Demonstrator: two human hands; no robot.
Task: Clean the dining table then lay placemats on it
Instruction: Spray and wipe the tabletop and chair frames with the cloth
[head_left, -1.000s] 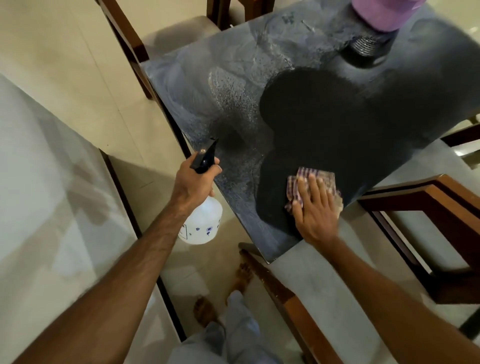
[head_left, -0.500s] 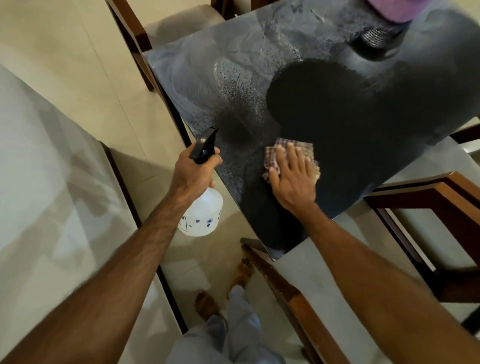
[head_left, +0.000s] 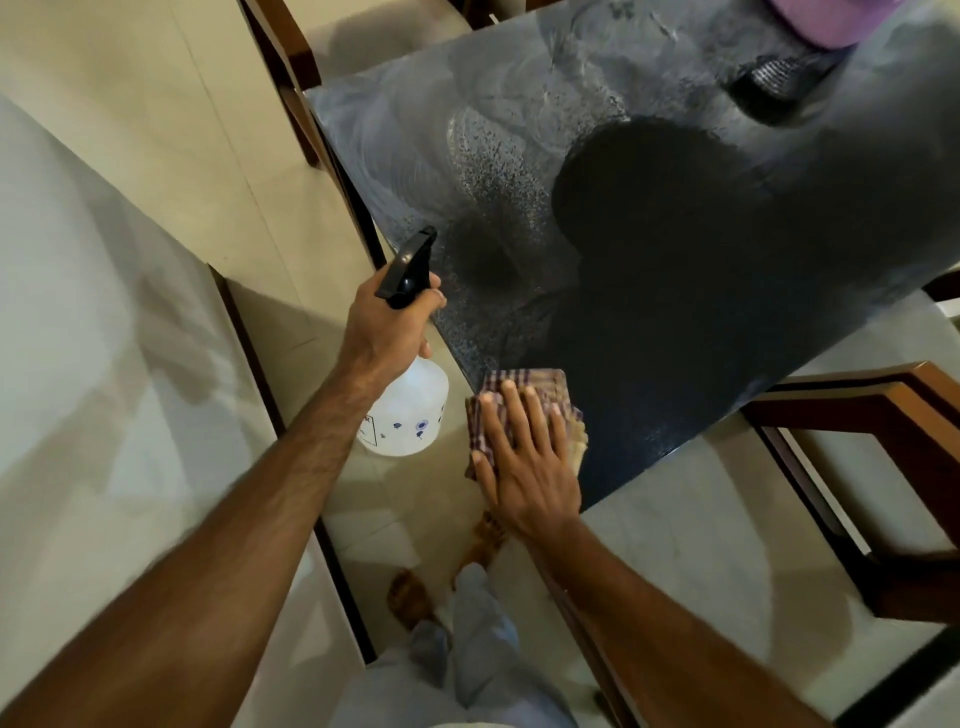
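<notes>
The dark glossy dining table (head_left: 701, 249) fills the upper right of the head view, with spray droplets and wipe streaks on its left half. My right hand (head_left: 524, 462) presses flat, fingers straight, on a checked cloth (head_left: 524, 382) at the table's near left corner. My left hand (head_left: 389, 327) grips the neck of a white spray bottle (head_left: 408, 415) with a black trigger head, held just off the table's left edge.
Wooden chairs stand at the near edge (head_left: 883, 441), at the bottom (head_left: 587, 623) and at the far left corner (head_left: 291, 57). A purple object (head_left: 826, 21) sits on a dark base at the table's far side. A pale wall panel (head_left: 104, 364) runs along the left. My feet show below.
My right hand has swept the cloth from the table's near edge up toward the middle and back down to the near left corner. The bottle hand has hardly moved.
</notes>
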